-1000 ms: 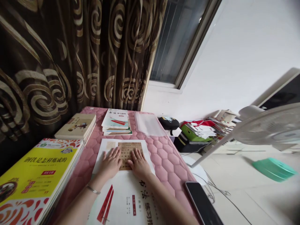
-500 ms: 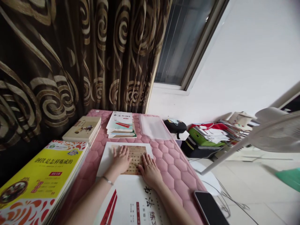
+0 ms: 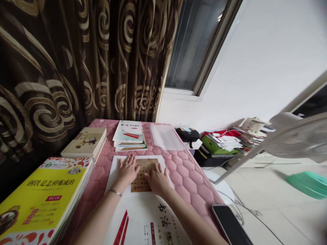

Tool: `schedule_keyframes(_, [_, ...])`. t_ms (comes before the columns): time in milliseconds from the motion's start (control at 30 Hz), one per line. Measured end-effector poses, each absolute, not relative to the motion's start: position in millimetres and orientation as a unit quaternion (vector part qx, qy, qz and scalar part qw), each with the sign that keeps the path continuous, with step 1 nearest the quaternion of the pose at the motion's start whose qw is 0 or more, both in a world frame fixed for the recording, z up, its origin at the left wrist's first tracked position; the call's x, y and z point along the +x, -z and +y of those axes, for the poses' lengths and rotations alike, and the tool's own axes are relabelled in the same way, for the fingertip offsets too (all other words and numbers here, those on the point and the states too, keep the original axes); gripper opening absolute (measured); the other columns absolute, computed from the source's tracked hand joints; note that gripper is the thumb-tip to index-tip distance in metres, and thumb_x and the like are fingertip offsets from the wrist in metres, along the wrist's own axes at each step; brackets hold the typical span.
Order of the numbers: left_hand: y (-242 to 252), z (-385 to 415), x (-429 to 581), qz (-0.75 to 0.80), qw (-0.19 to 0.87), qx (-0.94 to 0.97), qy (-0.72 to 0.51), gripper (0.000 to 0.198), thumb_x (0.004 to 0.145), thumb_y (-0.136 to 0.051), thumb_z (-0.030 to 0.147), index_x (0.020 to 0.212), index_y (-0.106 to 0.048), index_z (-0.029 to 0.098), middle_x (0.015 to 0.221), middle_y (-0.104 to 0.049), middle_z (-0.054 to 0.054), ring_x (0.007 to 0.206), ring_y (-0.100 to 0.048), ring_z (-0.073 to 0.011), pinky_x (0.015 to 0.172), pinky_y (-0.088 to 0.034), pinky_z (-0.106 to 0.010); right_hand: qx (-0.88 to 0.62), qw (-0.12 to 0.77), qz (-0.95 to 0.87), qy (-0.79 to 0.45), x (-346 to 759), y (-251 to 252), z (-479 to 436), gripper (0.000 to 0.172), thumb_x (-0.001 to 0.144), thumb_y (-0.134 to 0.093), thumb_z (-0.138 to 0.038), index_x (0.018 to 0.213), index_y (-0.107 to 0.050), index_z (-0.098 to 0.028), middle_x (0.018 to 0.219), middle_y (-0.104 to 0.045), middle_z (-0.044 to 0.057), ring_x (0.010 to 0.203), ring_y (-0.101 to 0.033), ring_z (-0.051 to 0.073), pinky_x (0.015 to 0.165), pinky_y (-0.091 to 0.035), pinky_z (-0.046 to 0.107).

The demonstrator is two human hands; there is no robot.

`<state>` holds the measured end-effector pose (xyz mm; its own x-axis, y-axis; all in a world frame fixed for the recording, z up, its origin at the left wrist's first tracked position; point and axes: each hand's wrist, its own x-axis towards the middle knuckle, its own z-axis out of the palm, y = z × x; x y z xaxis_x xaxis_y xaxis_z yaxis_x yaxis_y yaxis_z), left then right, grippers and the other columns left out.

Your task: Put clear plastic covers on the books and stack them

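My left hand [image 3: 126,172] and my right hand [image 3: 157,179] lie flat, fingers spread, on a white sheet [image 3: 112,173] on a pink quilted mat [image 3: 190,178]. A tan printed grid of Chinese characters [image 3: 141,177] shows between them, partly under my fingers. Below the sheet, under my forearms, lies a white calligraphy workbook [image 3: 150,221] with red stripes. A matching workbook stack [image 3: 128,136] sits beyond my fingertips, and a clear plastic sleeve [image 3: 166,137] lies beside it.
A yellow-covered book stack [image 3: 46,190] and a beige book stack [image 3: 84,142] line the mat's left side, against a swirled brown curtain [image 3: 51,68]. A black phone [image 3: 230,224] lies at the right edge. Right of the mat stand a white fan [image 3: 298,139] and piled papers [image 3: 224,143].
My hands have drawn closer together on the sheet, with my right fingers now over the character grid. The whole view has swayed slightly as my head moved.
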<state>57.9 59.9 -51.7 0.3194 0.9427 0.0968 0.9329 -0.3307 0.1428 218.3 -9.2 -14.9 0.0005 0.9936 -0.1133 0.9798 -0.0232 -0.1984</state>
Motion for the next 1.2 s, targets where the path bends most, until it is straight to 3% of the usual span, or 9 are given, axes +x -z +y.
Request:
schedule_keyframes(100, [56,61,58,0.579,0.032,0.811,-0.077,0.056,0.097,-0.029,0.029,0.152,-0.033,0.022,0.16,-0.027,-0.007,0.149,-0.024,-0.0267,0.12,-0.006,-0.062,-0.629,0.104,-0.759,-0.13,188,11,19,0.069,0.102,-0.022,-0.051,0.151,-0.033,-0.004,0.159,-0.025,0.018,0.15,-0.014,0.03,0.121,-0.011,0.051])
schedule_keyframes(267, [58,62,58,0.584,0.039,0.807,-0.078,0.057,0.095,-0.03,0.021,0.151,-0.035,0.026,0.16,-0.029,-0.006,0.149,-0.024,-0.0249,0.121,-0.006,-0.06,-0.583,0.1,-0.784,-0.188,177,28,49,0.068,0.103,-0.016,-0.051,0.155,-0.022,-0.008,0.161,-0.018,0.014,0.151,-0.012,0.022,0.122,-0.01,0.042])
schedule_keyframes(500, [53,60,63,0.588,0.042,0.803,-0.091,0.059,0.098,-0.028,0.043,0.152,-0.034,0.02,0.16,-0.027,-0.006,0.148,-0.026,-0.027,0.119,-0.003,-0.064,-0.699,0.077,-0.703,-0.107,246,47,47,0.069,0.102,-0.022,-0.047,0.153,-0.023,0.0,0.161,-0.017,0.016,0.151,-0.012,0.025,0.122,-0.009,0.042])
schedule_keyframes(833, [52,61,11,0.657,0.014,0.75,-0.076,0.061,0.097,-0.03,0.043,0.152,-0.032,0.016,0.158,-0.032,-0.014,0.147,-0.028,-0.03,0.116,-0.005,-0.068,-0.718,0.06,-0.687,-0.093,258,52,46,0.072,0.102,-0.021,-0.051,0.154,-0.022,-0.002,0.163,-0.014,0.014,0.151,-0.009,0.025,0.122,-0.006,0.038])
schedule_keyframes(933, [41,54,-2,0.701,0.006,0.71,-0.066,0.058,0.098,-0.03,0.038,0.151,-0.035,0.017,0.157,-0.035,-0.015,0.148,-0.026,-0.033,0.113,-0.01,-0.072,-0.716,0.056,-0.69,-0.093,259,54,47,0.072,0.102,-0.02,-0.051,0.154,-0.021,-0.002,0.163,-0.015,0.014,0.151,-0.009,0.025,0.122,-0.006,0.039])
schedule_keyframes(1033, [28,41,4,0.732,-0.02,0.678,-0.063,0.054,0.096,-0.028,0.021,0.148,-0.041,0.011,0.153,-0.041,-0.021,0.147,-0.026,-0.0358,0.112,-0.013,-0.074,-0.716,0.053,-0.691,-0.091,259,56,48,0.071,0.102,-0.02,-0.051,0.155,-0.021,-0.003,0.163,-0.014,0.014,0.151,-0.009,0.025,0.122,-0.006,0.039])
schedule_keyframes(1100, [25,30,17,0.696,-0.031,0.714,-0.078,0.054,0.094,-0.028,0.015,0.146,-0.044,0.01,0.152,-0.042,-0.021,0.147,-0.026,-0.0346,0.114,-0.014,-0.071,-0.717,0.054,-0.689,-0.091,258,56,47,0.072,0.101,-0.021,-0.051,0.154,-0.021,-0.003,0.163,-0.015,0.014,0.151,-0.01,0.025,0.122,-0.006,0.039])
schedule_keyframes(1200, [34,12,40,0.556,0.004,0.826,-0.093,0.05,0.098,-0.033,0.025,0.146,-0.045,0.021,0.155,-0.04,-0.012,0.146,-0.03,-0.03,0.116,-0.019,-0.065,-0.716,0.06,-0.689,-0.093,259,56,47,0.072,0.101,-0.022,-0.051,0.154,-0.021,-0.003,0.163,-0.015,0.013,0.151,-0.01,0.025,0.122,-0.006,0.039])
